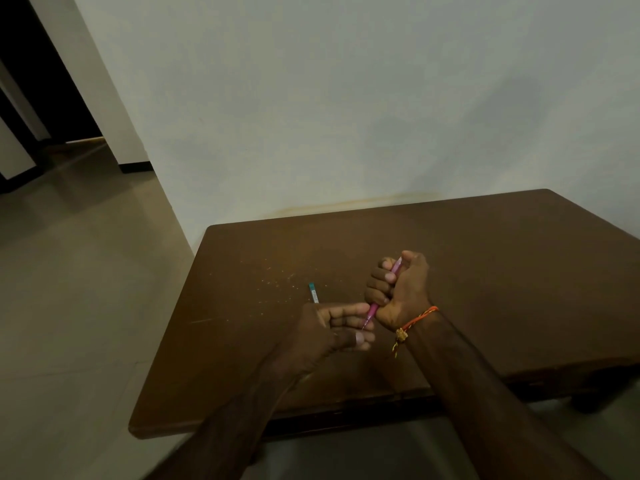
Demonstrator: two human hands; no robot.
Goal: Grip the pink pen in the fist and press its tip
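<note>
- Bench (485,254) backs onto the wall, plenty of bare top right of my hands.
- Right hand (398,289) fisted round a pink pen (374,308), held above mid-bench.
- Left hand (332,327) pinches its tip; teal pen (313,293) lies just behind.

Pretty dim shot overall, kind of murky with a greenish-grey cast. The wall (346,98) is the brightest thing, lit softly and evenly, with a faint blotchy shadow on its right side. The doorway (20,81) at far left is nearly black. The brown table (485,254) soaks up light, no glare on it, just tiny pale specks near its left part. Both forearms go dark and soft at the near edge. Wide-angle bending shows: the table edges and wall corner lean noticeably.
</note>
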